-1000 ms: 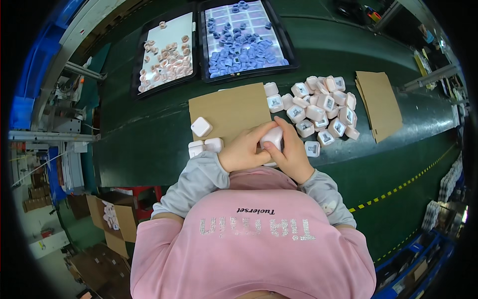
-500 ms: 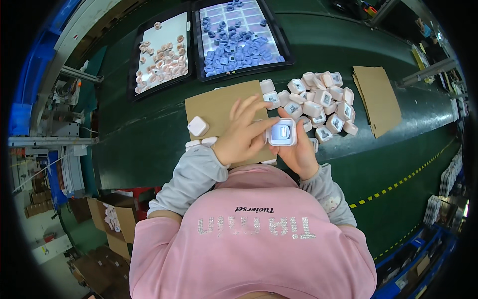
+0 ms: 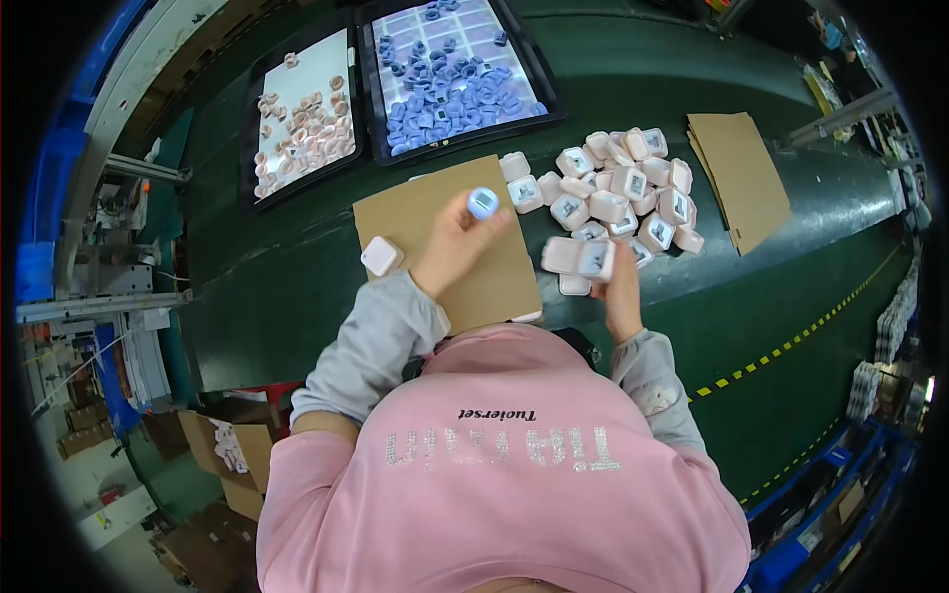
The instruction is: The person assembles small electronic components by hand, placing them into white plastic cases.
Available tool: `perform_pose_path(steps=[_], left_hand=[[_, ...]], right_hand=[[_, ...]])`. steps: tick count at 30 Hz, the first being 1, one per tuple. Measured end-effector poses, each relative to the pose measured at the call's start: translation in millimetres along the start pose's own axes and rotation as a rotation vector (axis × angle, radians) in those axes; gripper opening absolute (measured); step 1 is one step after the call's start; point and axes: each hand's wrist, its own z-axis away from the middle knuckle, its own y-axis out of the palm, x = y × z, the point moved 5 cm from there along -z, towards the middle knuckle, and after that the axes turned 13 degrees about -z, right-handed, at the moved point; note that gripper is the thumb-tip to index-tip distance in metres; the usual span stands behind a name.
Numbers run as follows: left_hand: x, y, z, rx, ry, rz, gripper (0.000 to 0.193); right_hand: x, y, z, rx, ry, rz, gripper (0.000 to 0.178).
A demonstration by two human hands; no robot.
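Over the brown cardboard sheet (image 3: 499,272), my left hand (image 3: 450,245) pinches a small blue ring-like piece (image 3: 482,203) between thumb and fingers. To its right, my right hand (image 3: 623,296) grips an open pale pink hinged case (image 3: 595,259), its lid folded out to the left and a printed paper inside. Directly beneath that case lies another pale case (image 3: 573,285). A white closed case (image 3: 382,256) rests on the sheet's left edge, beside my left forearm. Just beyond my right hand is a heap of pale pink cases (image 3: 606,206), several with dark printed faces.
Farther back stand a black-rimmed tray (image 3: 368,128) of many blue ring-like pieces and another tray (image 3: 249,188) of peach ones. Folded cardboard (image 3: 748,188) lies on the green table (image 3: 287,287) at right. An open carton (image 3: 243,494) sits low at left.
My hands have moved apart. The blue piece, earlier in the case, is now raised in my left hand up and left; my right hand has carried the open case rightward.
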Motion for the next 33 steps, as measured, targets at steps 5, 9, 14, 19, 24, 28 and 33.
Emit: perform_pose_path(steps=[5, 9, 14, 19, 24, 28, 33], left_hand=[[38, -37, -68, -0.050, -0.258, -0.054, 0.041], [27, -64, -120, -0.082, -0.332, 0.127, 0.058], [43, -87, -129, 0.115, -0.296, -0.208, 0.041], [48, -89, -52, 0.419, 0.008, -1.304, 0.054], [90, -122, 9, 0.584, -0.416, -1.352, 0.069], [96, -112, 19, 0.341, -0.289, -1.209, 0.063], [26, -51, 22, 0.305, -0.174, 0.185, 0.051]], right_hand=[[0, -42, -15, -0.089, -0.094, 0.021, 0.049], [-2, -44, -19, -0.148, -0.090, 0.082, 0.044], [-10, -50, -15, -0.141, -0.115, 0.049, 0.046], [3, -47, -4, -0.191, -0.267, 0.225, 0.049], [36, -22, 7, -0.081, -0.614, 0.488, 0.043], [38, 21, 5, 0.148, -0.643, 0.376, 0.031], [17, 95, 11, 0.594, -0.003, 0.010, 0.036]])
